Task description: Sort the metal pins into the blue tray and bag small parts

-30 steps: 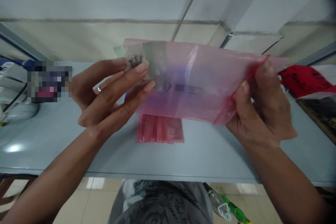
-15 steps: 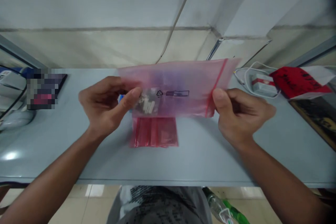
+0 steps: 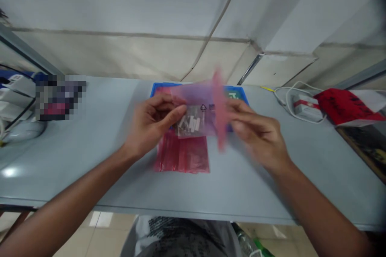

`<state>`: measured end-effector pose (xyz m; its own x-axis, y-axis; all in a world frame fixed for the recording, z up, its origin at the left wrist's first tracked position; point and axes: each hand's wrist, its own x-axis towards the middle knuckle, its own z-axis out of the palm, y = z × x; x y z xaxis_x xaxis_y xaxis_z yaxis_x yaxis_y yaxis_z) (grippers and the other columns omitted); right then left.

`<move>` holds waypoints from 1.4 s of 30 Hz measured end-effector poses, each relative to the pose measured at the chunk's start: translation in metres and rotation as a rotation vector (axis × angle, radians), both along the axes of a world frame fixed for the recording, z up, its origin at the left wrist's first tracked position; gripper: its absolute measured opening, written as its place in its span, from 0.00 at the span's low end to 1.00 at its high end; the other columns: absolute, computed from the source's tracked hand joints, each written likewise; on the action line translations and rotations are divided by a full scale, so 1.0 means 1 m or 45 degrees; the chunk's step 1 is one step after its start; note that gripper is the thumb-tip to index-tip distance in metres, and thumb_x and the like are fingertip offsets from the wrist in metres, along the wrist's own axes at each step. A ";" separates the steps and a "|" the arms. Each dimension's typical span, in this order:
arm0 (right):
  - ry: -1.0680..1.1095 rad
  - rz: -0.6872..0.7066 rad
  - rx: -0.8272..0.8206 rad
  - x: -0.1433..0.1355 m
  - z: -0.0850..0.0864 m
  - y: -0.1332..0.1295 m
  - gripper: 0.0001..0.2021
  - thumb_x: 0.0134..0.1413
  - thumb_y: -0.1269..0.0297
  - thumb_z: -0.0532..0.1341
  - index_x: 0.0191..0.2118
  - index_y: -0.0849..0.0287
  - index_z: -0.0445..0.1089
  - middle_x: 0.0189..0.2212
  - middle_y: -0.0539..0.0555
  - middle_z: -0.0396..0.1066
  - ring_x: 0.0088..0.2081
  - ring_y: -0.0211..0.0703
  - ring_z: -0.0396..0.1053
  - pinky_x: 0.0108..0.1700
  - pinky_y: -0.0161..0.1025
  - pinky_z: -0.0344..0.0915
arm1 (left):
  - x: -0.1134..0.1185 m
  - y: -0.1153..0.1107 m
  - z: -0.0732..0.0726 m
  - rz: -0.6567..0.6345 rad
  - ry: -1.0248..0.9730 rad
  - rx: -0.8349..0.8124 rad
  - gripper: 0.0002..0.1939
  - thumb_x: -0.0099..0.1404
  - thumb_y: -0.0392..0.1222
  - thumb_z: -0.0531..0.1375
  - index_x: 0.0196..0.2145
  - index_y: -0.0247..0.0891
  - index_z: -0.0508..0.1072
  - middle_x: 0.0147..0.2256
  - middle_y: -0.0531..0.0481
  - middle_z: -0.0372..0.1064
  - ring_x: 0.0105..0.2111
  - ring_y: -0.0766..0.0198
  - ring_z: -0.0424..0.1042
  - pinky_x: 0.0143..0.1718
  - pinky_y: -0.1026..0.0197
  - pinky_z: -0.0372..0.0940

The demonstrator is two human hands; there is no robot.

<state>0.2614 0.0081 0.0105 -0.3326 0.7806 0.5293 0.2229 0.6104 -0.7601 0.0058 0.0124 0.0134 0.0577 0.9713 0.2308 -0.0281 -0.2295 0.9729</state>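
Note:
Between my hands is a pink zip bag (image 3: 208, 122), its right end bent up and blurred. Through its film shows a small clear packet (image 3: 190, 123) of white and metallic small parts. My left hand (image 3: 155, 120) pinches the bag's left end between thumb and fingers. At the right end, my right hand (image 3: 256, 130) grips the bent-over flap, smeared a little by motion. Below the bag, a stack of pink zip bags (image 3: 182, 156) lies on the table. Behind it stands a blue tray (image 3: 245, 97), mostly hidden, with something green in it.
On the grey table (image 3: 120, 184), a white box with a red band (image 3: 307, 107) sits among a white cable. Beside it is a red packet (image 3: 343, 106). A computer mouse (image 3: 25, 130) lies at the left. Behind the table rises a wall with a hanging cable (image 3: 217, 24).
The bag was stretched flat; its right end is now folded leftward as my right hand moves in. My left hand has shifted right in view. More of the blue tray shows.

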 end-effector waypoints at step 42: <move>-0.999 0.408 0.240 -0.016 -0.019 -0.022 0.26 0.71 0.53 0.54 0.70 0.54 0.59 0.56 0.61 0.69 0.45 0.48 0.74 0.45 0.50 0.77 | -0.052 0.036 -0.005 -0.125 1.585 0.883 0.16 0.76 0.45 0.54 0.57 0.51 0.74 0.60 0.54 0.71 0.65 0.53 0.66 0.62 0.46 0.70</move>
